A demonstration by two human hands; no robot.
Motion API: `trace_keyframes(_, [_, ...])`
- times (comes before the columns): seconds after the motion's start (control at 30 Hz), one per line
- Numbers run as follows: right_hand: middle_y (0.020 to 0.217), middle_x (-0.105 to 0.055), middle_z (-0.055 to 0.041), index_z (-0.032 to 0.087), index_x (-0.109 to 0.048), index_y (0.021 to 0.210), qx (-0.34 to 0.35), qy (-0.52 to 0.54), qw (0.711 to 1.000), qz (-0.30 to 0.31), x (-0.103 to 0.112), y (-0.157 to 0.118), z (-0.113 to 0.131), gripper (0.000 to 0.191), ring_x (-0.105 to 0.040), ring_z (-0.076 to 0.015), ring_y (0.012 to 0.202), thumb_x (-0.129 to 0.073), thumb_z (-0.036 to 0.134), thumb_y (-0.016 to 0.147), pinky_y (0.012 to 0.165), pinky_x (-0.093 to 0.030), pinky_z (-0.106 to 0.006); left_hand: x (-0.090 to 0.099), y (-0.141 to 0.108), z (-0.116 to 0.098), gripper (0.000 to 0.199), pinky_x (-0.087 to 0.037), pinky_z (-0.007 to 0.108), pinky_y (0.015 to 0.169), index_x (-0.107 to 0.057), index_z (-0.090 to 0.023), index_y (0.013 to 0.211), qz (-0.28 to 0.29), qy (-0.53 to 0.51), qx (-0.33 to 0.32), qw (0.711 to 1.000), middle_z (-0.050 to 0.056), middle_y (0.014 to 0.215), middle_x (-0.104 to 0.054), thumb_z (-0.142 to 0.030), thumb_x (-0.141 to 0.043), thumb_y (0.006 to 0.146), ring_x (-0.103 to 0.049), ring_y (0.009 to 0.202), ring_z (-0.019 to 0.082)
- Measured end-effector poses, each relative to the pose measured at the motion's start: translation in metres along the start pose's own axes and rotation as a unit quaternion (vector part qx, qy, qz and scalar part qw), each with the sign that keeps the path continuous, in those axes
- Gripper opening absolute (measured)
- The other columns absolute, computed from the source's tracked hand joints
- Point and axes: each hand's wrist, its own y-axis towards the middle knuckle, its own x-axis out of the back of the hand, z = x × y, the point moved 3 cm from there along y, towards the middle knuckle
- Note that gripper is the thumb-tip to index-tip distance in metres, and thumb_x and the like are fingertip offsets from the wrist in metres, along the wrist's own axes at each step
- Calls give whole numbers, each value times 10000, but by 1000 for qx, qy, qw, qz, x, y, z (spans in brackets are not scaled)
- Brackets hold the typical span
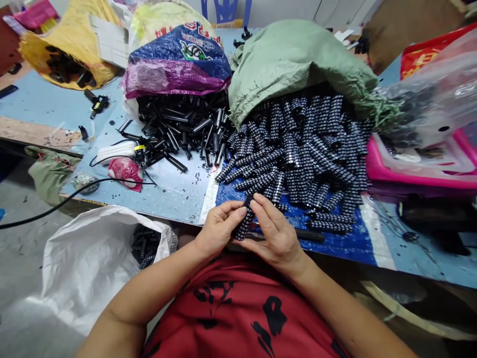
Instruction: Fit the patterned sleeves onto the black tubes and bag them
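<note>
A black cylinder with rows of white marks (245, 224) is held between both hands at the table's front edge, one end tilted up and away. My left hand (222, 226) pinches it from the left, thumb near its upper part. From the right, my right hand (274, 231) grips it with fingertips at the top end and the thumb side near the bottom. Just beyond the hands lies a big pile of similar patterned cylinders (298, 154), spilling from a green sack (298, 64) onto a blue sheet (361, 238).
Smooth black parts (179, 129) spill from a colourful sack (175, 54). Left are a yellow sack (70, 40), a white device (117, 151) and a cable (74, 191). A white sack (89, 258) stands below the table edge; a pink tray (417, 174) is right.
</note>
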Motion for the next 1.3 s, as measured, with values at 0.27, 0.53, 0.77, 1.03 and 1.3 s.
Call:
trace_keyframes(0.27, [1439,-571,-241,84,-391,1542,-51,-48,996,58,0,-21,-15,846,-543,-375,1358,-731,516,898,1080,-507,-533,37,22,-5,379,-540,295,744,-689,-155,1020,-19,117,-74,990,35,850,-713,-452,-799,810,-659,733,149])
trace_keyframes(0.53, [914,-674,-92,122,-619,1115,-82,-109,990,38,12,-27,-20,134,-630,-196,807,-562,146,996,753,-515,-317,86,48,-31,244,-414,289,709,-760,-186,907,17,565,-66,823,19,828,-675,-353,-835,745,-581,764,164])
trace_keyframes(0.77, [789,-647,-56,159,-650,1019,-52,-183,978,85,-6,18,-20,118,-593,-188,703,-539,200,1019,687,-463,-317,87,58,-27,343,-258,245,551,-712,-166,841,46,467,11,883,-49,616,-508,-444,-841,687,-420,560,102])
trace_keyframes(1.03, [935,-719,-71,193,-550,1406,33,-37,998,45,-14,16,7,416,-634,-197,795,-555,189,990,735,-491,-325,85,80,-34,417,-243,266,567,-560,-181,657,105,507,26,855,-58,558,-489,-386,-908,555,-395,561,114])
trace_keyframes(1.3, [852,-704,-55,142,-614,1283,74,-10,992,98,-19,-13,-1,311,-614,-176,746,-610,176,974,711,-489,-319,77,61,-51,299,-236,281,593,-521,-190,697,79,614,-21,785,-44,615,-486,-273,-806,664,-391,589,124])
